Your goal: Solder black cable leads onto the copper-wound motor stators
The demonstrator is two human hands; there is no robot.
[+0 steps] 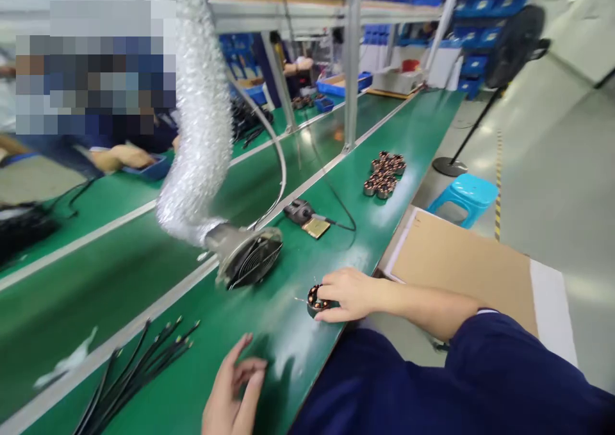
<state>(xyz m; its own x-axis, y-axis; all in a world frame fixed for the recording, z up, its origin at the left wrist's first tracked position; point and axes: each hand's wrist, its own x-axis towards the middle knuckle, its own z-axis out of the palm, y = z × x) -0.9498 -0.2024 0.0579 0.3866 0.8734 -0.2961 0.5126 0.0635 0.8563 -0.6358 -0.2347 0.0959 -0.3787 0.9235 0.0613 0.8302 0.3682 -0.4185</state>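
My right hand [350, 293] is closed around a small round copper-wound motor stator [316, 300] that rests on the green bench [298, 281] near its front edge. My left hand [232, 390] hovers low over the bench at the bottom of the view, fingers loosely curled, and nothing shows in it. A bundle of thin black wires [134, 371] lies to the left of that hand.
A silver flexible fume hose [199, 108] ends in a round fan grille [252, 259] just beyond my hands. A soldering-iron holder with sponge [307, 218] and a pile of stators [384, 173] lie farther along. Another person's hands [122, 158] work across the bench. A cardboard sheet [461, 265] and blue stool [465, 195] stand right.
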